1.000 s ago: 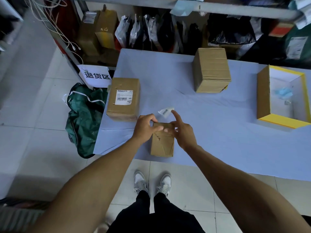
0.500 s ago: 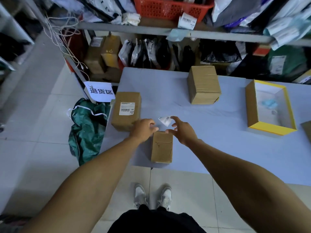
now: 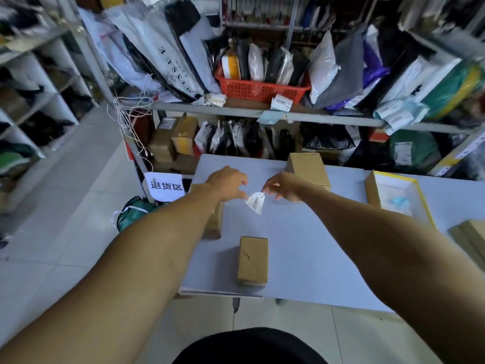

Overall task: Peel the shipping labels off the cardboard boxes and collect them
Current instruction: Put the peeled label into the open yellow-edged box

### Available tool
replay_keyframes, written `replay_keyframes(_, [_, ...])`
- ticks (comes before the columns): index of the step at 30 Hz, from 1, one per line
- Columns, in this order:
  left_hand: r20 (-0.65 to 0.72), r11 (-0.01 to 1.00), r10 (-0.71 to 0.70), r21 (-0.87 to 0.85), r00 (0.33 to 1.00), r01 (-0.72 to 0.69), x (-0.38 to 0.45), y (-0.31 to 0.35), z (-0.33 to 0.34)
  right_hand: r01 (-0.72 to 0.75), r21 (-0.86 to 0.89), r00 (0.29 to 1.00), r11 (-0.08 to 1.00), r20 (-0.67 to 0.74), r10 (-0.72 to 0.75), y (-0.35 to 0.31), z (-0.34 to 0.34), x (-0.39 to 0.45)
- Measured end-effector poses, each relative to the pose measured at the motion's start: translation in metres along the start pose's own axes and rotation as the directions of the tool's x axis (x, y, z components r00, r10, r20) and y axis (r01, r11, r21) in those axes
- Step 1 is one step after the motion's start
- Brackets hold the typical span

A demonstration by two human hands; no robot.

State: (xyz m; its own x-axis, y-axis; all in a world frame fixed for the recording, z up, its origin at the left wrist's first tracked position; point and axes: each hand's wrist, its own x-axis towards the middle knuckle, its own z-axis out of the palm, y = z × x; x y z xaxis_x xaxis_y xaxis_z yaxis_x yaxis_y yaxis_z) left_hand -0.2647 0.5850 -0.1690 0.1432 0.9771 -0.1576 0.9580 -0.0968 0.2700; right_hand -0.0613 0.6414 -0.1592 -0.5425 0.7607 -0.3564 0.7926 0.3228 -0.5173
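Cluttered parcel shelves back a pale surface [image 3: 301, 245]. Above it, both hands, left [image 3: 228, 183] and right [image 3: 284, 186], pinch one peeled label [image 3: 256, 202]. A small box [image 3: 252, 260] lies near the front edge; the left forearm hides another box [image 3: 215, 222].

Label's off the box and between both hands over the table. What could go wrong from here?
1. The label hangs curled between the left hand and right hand; it may stick to itself or to fingers.
2. The grip looks like a fingertip pinch, so it could drop onto the table.
3. The tray sits off to the right, a long carry.
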Motion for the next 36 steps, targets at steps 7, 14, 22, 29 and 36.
replay_keyframes(7, [-0.064, 0.998, 0.011, -0.058, 0.998, -0.015, 0.002, 0.012, -0.017, 0.002, 0.081, 0.997, 0.997, -0.071, 0.003, -0.008, -0.011, 0.001])
replay_keyframes(14, [-0.165, 0.957, -0.033, -0.289, 0.986, -0.016, 0.001, 0.026, -0.013, -0.033, 0.104, 0.989, 0.994, -0.137, 0.047, -0.011, -0.004, -0.003])
replay_keyframes(22, [-0.201, 0.905, -0.114, -0.424, 0.973, 0.019, 0.002, 0.034, -0.017, -0.079, 0.256, 0.966, 0.963, -0.22, 0.137, -0.015, -0.004, -0.005])
replay_keyframes(29, [-0.124, 0.915, -0.015, -0.402, 0.992, -0.037, -0.008, 0.035, -0.018, -0.094, 0.303, 0.953, 0.949, -0.25, 0.174, -0.014, -0.004, -0.008])
replay_keyframes(36, [-0.221, 0.833, -0.169, -0.553, 0.961, 0.019, -0.004, 0.04, -0.011, -0.063, 0.51, 0.956, 0.858, -0.215, 0.198, -0.018, -0.002, -0.004])
